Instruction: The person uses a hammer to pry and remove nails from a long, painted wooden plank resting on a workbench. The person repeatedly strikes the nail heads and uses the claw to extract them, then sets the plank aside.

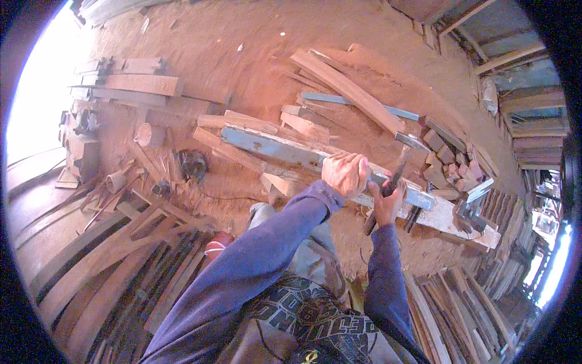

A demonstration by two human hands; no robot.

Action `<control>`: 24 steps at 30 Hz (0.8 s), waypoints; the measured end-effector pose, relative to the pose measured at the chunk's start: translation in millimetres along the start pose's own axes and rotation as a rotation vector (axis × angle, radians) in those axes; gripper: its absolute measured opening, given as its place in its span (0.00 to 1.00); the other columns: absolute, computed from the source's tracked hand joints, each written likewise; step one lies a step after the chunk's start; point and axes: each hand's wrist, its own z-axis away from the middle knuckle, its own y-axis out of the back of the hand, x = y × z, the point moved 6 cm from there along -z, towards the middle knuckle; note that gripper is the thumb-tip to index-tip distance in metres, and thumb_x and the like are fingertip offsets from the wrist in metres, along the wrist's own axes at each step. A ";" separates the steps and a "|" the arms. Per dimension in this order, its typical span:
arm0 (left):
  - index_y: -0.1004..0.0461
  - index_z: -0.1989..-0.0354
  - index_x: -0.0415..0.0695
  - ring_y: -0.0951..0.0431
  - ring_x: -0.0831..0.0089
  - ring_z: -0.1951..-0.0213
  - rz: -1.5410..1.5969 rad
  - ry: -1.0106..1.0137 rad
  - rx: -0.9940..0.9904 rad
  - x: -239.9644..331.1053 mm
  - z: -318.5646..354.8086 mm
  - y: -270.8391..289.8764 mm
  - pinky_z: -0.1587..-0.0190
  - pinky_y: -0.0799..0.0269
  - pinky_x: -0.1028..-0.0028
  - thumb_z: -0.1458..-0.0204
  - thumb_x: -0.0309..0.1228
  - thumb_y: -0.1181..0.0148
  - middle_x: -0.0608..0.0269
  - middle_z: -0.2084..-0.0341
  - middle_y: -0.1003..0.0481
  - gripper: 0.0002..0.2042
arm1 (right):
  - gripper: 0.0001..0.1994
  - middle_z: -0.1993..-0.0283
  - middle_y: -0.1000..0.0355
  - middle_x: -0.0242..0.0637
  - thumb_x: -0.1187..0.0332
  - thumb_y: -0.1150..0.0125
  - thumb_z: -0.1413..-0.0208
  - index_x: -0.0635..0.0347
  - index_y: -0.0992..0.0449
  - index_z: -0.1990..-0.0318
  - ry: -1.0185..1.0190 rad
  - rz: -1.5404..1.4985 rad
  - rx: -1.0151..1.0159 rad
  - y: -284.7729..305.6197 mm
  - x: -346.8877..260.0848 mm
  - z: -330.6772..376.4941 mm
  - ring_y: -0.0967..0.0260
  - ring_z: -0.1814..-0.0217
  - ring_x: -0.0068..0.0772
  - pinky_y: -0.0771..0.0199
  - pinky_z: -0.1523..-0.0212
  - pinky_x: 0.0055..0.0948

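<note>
A long wooden plank [273,147] with worn blue paint runs from left to right in front of me, lying on a pale timber beam [445,223]. My left hand [344,174] is closed in a fist over the plank's middle. A short dark piece [379,179] shows beside its knuckles, and what the fist grips is hidden. Close by on the right, my right hand [388,203] is wrapped around the dark handle of a hammer [400,165]. The hammer's metal head points up and away, above the plank's far edge.
Loose boards [348,91] lie on the reddish dirt beyond the plank. Wood blocks [448,161] are heaped at the right. Curved timbers [109,261] fill the lower left, near a dark power tool [193,165] and a bucket [149,134]. Stacked slats [461,309] lie lower right.
</note>
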 end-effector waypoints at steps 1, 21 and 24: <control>0.30 0.78 0.41 0.27 0.51 0.80 0.002 -0.027 0.026 0.2 0.4 0.4 0.76 0.30 0.57 0.42 0.28 0.49 0.53 0.83 0.28 0.11 | 0.25 0.66 0.39 0.30 0.58 0.21 0.60 0.56 0.25 0.55 -0.034 -0.012 -0.018 0.1 1.7 0.3 0.41 0.57 0.37 0.41 0.50 0.38; 0.23 0.76 0.48 0.25 0.64 0.79 -0.068 -0.058 -0.337 30.1 35.3 -55.4 0.75 0.30 0.64 0.53 0.33 0.37 0.62 0.79 0.25 0.05 | 0.30 0.68 0.34 0.31 0.40 0.30 0.55 0.54 0.24 0.54 0.056 0.078 -0.107 3.1 5.1 -5.3 0.34 0.54 0.43 0.49 0.35 0.51; 0.23 0.76 0.45 0.25 0.58 0.82 0.176 0.022 -0.491 62.2 49.3 -53.0 0.79 0.30 0.60 0.52 0.33 0.35 0.58 0.82 0.26 0.06 | 0.31 0.69 0.33 0.28 0.37 0.30 0.56 0.53 0.24 0.54 -0.035 0.072 -0.131 -0.4 9.8 -4.6 0.34 0.54 0.42 0.50 0.35 0.52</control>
